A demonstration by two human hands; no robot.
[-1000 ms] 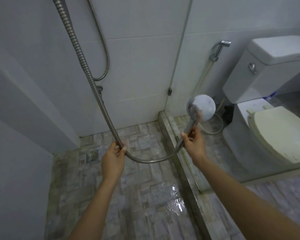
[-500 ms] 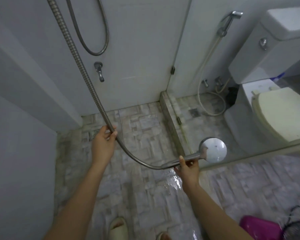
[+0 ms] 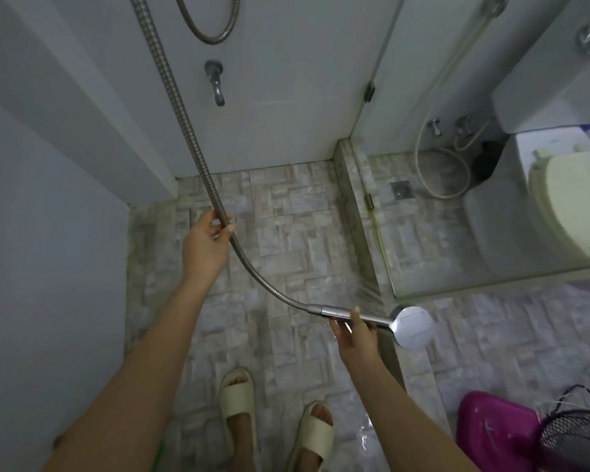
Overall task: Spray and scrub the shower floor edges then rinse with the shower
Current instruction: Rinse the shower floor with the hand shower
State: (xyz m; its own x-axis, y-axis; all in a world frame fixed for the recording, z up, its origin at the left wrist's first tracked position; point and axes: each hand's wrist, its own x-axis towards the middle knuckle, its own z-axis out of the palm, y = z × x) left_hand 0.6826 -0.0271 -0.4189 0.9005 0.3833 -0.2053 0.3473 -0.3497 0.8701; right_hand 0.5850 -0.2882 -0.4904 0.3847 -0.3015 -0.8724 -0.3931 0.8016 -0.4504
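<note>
Rinsing, the last step, seems underway: right hand (image 3: 353, 335) grips the round chrome shower head (image 3: 413, 327) low beside the raised kerb (image 3: 349, 206) of the grey stone-tiled shower floor (image 3: 286, 233), left hand (image 3: 203, 247) holding its ribbed metal hose (image 3: 184, 131).

Home bathroom, small wet-room type. Walls (image 3: 286, 114): plain white tile. Floor (image 3: 286, 233): grey stone-pattern tile, wet in spots. Shower side has a metal hose (image 3: 184, 131) hanging down the wall, a shower head (image 3: 413, 327) at its end w/ water spraying, plus a wall tap (image 3: 216, 81). Low tiled curb (image 3: 349, 199) + glass panel (image 3: 457, 260) split it from the WC side. There: toilet (image 3: 573, 206) w/ lid down, cistern (image 3: 542, 90) behind, bidet hose (image 3: 423, 158) looped on the floor, square drain (image 3: 402, 189). Slippers (image 3: 234, 400) on feet, pink tub (image 3: 491, 427) nearby.
</note>
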